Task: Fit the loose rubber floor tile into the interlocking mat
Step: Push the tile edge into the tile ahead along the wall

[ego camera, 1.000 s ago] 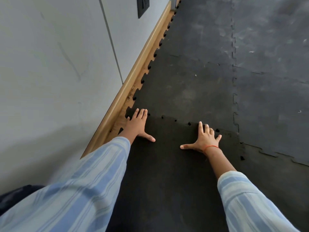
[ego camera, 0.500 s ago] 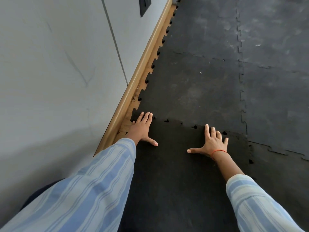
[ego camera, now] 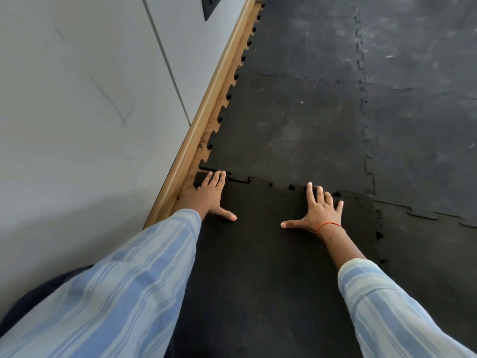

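The loose black rubber tile lies flat under both of my hands, darker than the laid mat beyond it. Its toothed far edge meets the mat's teeth along a seam with small dark gaps. My left hand rests palm down on the tile's far left corner, fingers spread, touching the seam. My right hand presses flat near the far right part of the same edge, with a red thread at the wrist. Neither hand grips anything.
A grey wall with a wooden skirting board runs along the left, close to the tile's left edge. A black wall plate sits high on the wall. More interlocked grey tiles spread to the right.
Both hands stay flat on the tile. The view has shifted slightly, and the seam by my left hand shows a longer open slot than before.
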`<state>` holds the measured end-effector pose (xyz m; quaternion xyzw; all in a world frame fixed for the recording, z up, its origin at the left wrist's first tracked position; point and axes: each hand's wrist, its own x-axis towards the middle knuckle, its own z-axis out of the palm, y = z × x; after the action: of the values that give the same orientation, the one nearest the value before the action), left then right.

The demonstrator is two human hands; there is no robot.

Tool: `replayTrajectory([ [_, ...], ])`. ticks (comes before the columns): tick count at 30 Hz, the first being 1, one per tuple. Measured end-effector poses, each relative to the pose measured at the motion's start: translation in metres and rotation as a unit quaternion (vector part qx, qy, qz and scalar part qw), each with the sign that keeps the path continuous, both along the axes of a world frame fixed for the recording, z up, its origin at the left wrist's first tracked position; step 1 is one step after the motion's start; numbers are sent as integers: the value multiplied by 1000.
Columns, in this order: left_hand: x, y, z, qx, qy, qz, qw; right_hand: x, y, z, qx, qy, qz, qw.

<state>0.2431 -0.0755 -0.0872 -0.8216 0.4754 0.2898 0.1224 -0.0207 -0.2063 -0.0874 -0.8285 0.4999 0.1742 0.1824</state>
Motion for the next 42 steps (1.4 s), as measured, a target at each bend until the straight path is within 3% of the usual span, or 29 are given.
replayTrajectory([
  [9,4,6,-2,-6,16,-25,1000,0,-2,-9,28,-15,3,999],
  [12,-6,24,-3,-19,-21,82,996,-16,2,-8,-1,-54,-17,998],
  [15,-20,34,-7,-7,-7,214,977,-60,26,-14,-114,-79,-188,972],
  [19,-21,21,-9,-15,-12,206,978,-77,40,-6,-83,-56,-350,931],
  [28,-14,21,-14,-72,11,225,972,-75,45,3,-75,-71,-392,914],
  [35,-13,13,-2,-4,-10,193,981,-75,48,0,-70,-92,-370,922],
  [42,-15,19,-6,-39,16,238,970,-77,31,0,-46,-168,-405,897],
])
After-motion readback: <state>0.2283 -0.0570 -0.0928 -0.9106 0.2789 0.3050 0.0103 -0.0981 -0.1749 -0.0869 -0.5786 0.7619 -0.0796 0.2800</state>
